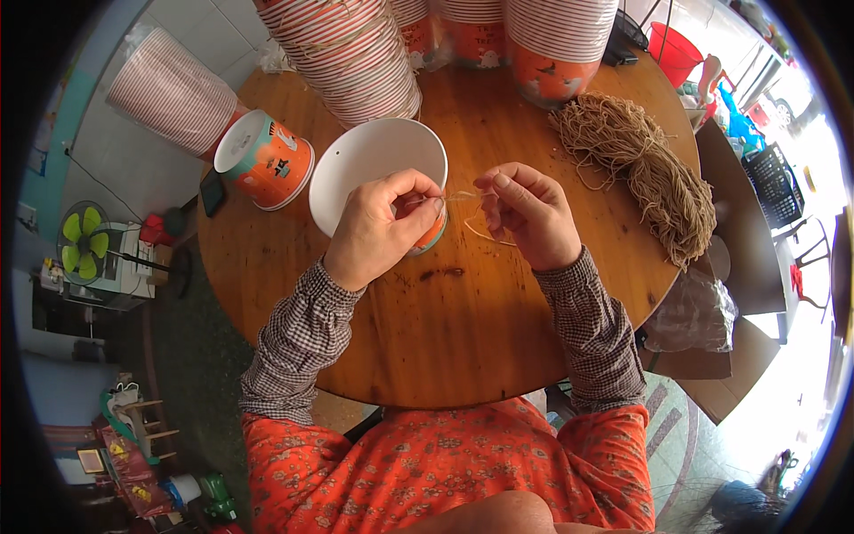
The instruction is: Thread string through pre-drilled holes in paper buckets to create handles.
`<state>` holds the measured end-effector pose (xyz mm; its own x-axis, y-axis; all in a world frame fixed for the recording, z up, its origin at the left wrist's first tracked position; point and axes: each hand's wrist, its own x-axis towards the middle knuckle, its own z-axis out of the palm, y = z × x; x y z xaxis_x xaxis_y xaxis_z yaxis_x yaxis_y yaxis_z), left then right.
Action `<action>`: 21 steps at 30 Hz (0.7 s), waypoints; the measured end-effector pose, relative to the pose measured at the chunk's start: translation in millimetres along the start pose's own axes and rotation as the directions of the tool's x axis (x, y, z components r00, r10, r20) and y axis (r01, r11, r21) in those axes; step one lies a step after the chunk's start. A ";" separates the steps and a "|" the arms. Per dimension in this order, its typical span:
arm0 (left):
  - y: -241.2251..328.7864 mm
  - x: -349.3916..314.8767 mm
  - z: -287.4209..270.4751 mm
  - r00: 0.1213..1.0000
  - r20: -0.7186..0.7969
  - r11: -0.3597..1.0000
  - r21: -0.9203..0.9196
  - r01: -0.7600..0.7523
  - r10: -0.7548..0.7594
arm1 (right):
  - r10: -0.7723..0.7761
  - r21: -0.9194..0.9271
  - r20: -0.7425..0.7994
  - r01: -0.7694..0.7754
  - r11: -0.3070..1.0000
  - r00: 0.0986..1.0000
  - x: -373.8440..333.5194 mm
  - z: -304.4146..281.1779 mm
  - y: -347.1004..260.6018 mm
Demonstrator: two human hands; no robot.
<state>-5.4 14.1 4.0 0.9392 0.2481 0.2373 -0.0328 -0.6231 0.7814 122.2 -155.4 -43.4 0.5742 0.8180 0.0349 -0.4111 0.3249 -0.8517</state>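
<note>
Both hands are raised over the middle of the round wooden table, a short gap between them. My left hand [388, 218] pinches a thin pale string [461, 195] at the rim of a white-lined paper bucket [342, 169], which lies tilted with its mouth toward me. The other part of the string runs to my right hand [531, 212], whose thumb and fingers are closed on it. A loose yellowish length of string [485, 235] hangs down beside the right fingers. My left hand hides part of the bucket's orange printed side.
A bundle of tan twine [636, 169] lies at the right of the wooden table [445, 338]. Stacked buckets [347, 62] stand at the back, with another stack [173, 93] at the left. One orange bucket [271, 165] sits upside down near a dark phone [213, 194].
</note>
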 end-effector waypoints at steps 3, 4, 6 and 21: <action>0.8 -0.8 -0.5 1.000 0.011 1.000 -0.011 0.017 -0.017 | 0.001 -0.013 0.004 -0.001 1.000 1.000 0.6 -0.1 1.4; 1.0 -0.9 -0.5 0.998 0.028 0.998 -0.014 0.059 -0.059 | 0.001 -0.013 0.003 -0.001 1.000 1.000 0.6 0.8 2.1; -3.0 -0.5 3.6 1.000 -0.003 0.999 -0.039 0.013 -0.014 | -0.025 -0.071 -0.004 0.024 0.997 1.000 0.6 3.8 3.6; -4.1 0.1 6.3 1.000 0.008 1.000 0.004 -0.013 0.013 | -0.168 -0.303 0.092 0.189 0.934 0.981 -1.4 9.9 9.1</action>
<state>-3.0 12.0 -2.9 0.9416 0.2336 0.2427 -0.0440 -0.6290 0.7761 110.7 -148.9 -45.9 0.5673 0.7919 0.2260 -0.0612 0.3142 -0.9474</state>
